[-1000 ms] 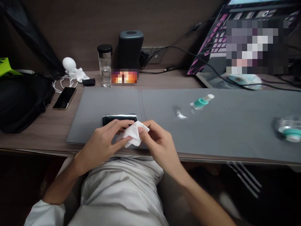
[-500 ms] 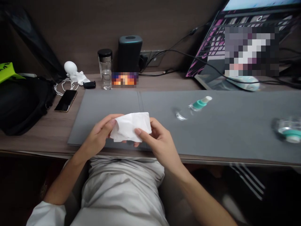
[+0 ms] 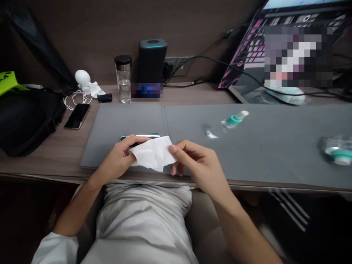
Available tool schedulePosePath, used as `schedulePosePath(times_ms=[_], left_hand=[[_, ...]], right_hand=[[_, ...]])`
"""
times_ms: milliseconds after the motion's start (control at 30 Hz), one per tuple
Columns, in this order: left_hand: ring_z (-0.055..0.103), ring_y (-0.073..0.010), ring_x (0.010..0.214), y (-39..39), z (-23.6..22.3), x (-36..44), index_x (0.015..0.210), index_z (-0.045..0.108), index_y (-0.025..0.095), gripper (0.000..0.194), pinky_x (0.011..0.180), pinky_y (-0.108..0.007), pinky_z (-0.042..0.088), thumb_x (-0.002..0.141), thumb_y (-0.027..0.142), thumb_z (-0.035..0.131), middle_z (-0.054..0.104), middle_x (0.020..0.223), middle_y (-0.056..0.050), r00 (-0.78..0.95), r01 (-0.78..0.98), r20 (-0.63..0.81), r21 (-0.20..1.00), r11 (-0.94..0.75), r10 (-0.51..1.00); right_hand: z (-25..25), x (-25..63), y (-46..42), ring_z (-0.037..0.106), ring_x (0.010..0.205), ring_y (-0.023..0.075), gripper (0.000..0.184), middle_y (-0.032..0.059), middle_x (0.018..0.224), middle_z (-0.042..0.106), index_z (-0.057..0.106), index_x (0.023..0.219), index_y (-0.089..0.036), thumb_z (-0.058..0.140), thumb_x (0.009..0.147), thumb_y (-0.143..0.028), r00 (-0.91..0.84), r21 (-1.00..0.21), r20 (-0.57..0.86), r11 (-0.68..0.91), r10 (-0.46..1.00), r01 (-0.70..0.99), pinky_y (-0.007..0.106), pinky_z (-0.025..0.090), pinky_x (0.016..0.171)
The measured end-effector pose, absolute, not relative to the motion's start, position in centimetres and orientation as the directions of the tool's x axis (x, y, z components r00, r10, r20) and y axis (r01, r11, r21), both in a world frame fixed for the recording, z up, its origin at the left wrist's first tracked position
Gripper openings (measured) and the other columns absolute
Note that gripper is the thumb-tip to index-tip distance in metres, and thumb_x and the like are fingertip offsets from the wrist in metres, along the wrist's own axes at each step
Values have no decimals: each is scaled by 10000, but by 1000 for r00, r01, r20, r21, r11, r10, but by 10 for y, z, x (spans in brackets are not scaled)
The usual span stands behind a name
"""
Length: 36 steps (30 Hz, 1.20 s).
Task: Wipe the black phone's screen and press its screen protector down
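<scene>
A white tissue (image 3: 152,154) is stretched between my two hands above the front of the grey desk mat (image 3: 189,121). My left hand (image 3: 119,156) is closed at the tissue's left end, its thumb tip partly covered. My right hand (image 3: 202,161) pinches the right edge between thumb and index finger, the other fingers curled below. Just beyond my left fingers shows a dark, flat object with a shiny silver edge (image 3: 144,135). Most of it is hidden by the tissue and fingers, so I cannot tell whether it is held.
A clear spray bottle (image 3: 233,120) lies right of my hands, another clear bottle (image 3: 341,151) farther right. A phone (image 3: 77,116), a black bag (image 3: 30,113) and a water bottle (image 3: 124,80) are on the left side. A laptop (image 3: 247,55) and cables stand at the back right.
My right hand has shifted right with the tissue's right edge, and the tissue has turned and dropped slightly. The dark object's silver edge has come into sight behind my left fingers.
</scene>
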<state>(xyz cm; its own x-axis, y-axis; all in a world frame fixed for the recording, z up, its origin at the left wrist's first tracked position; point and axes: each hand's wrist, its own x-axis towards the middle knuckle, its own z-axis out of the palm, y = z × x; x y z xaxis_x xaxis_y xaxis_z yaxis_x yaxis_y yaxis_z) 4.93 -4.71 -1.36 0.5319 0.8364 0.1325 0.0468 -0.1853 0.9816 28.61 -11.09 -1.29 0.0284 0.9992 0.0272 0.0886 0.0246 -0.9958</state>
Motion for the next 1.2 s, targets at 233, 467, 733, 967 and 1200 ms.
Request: schedulePosePath(times_ms=[233,467,733,967,1200], left_hand=[[768,-212,1114,-50,-17,54,1305,807,197,349,869,-243,566,970,247,725,832,1294,-86,501,43,156,978,-204,851],[786,-221,1058,-52,-15,55,1352,821,201,391,842,-263,572,990,280,694,842,1308,-90,466,44,83,992,-116,881],[746,-257,1295,-51,-16,58,1389,803,225,410,1098,-327,558,991,249,707,798,1430,-86,482,-2,209,971,-238,851],[748,-260,1253,-51,-15,53,1361,833,256,357,949,-276,573,1035,371,744,789,1439,-83,556,-20,60,998,-59,829],[754,-309,1176,-48,-19,47,1491,752,223,623,924,-351,594,1011,608,657,797,1391,-125,681,-194,-24,958,212,732]], right_hand=[[-8,277,-117,644,408,136,401,52,761,821,782,915,-198,770,980,-594,-141,-995,-88,-94,986,-43,235,367,383],[-13,269,-132,616,463,133,228,-6,671,788,837,1041,-224,742,1023,-431,84,-969,157,137,984,207,274,533,517],[-9,267,-127,626,474,130,342,5,695,796,819,1066,-218,760,1001,-548,-56,-993,59,65,997,102,259,476,475],[-21,271,-119,621,514,126,338,-18,670,746,731,859,-231,782,992,-538,7,-973,74,70,997,220,265,481,540],[-30,268,-119,515,537,110,183,-88,674,585,670,1078,-272,748,1026,-429,137,-802,370,241,919,547,273,401,555]])
